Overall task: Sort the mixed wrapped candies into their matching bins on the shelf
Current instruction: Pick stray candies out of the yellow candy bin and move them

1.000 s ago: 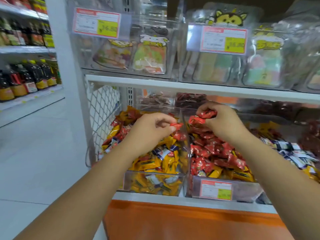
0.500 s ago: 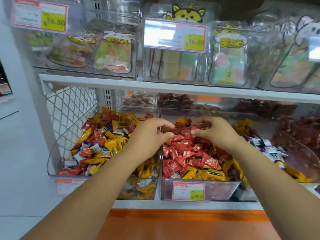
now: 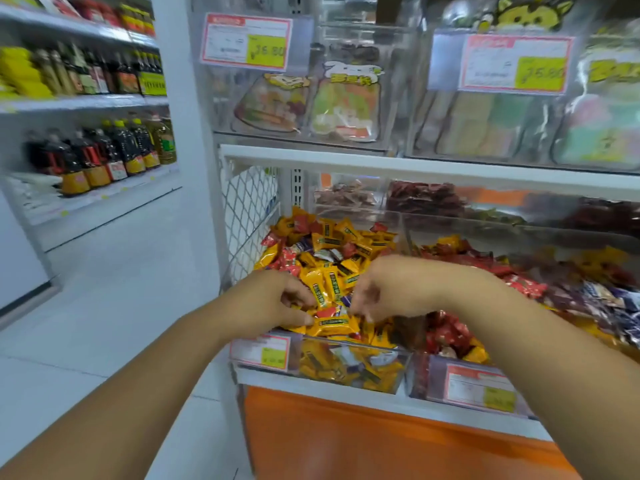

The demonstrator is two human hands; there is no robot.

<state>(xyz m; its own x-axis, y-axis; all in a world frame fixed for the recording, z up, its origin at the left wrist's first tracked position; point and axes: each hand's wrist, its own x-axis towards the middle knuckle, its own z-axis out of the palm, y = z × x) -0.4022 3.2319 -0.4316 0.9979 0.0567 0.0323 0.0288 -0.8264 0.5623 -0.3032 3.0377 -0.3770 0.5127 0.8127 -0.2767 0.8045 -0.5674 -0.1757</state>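
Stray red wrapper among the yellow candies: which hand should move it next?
Probably right: the right hand hovers beside the red wrapped candy and nearer the clear bin of red candies; the left hand would cross.

Pale tiled floor point(image 3: 114, 306), white shelving point(image 3: 86, 103) of bottles point(image 3: 104, 154) at left.

One view, head-worn, wide-angle. Faces forward and down at the candy shelf point(image 3: 415, 166), close in. Forearms enter at 7 and 5 o'clock. The left hand point(image 3: 273, 303) and right hand point(image 3: 391, 289) sit near each other just below centre, over the left front bin point(image 3: 353, 367). Heading slightly left of the shelf: aisle floor point(image 3: 114, 271) and bottles point(image 3: 104, 154) fill 8 to 10 o'clock. Upper bins point(image 3: 401, 98) at 12 to 2 o'clock. Frame blurred.
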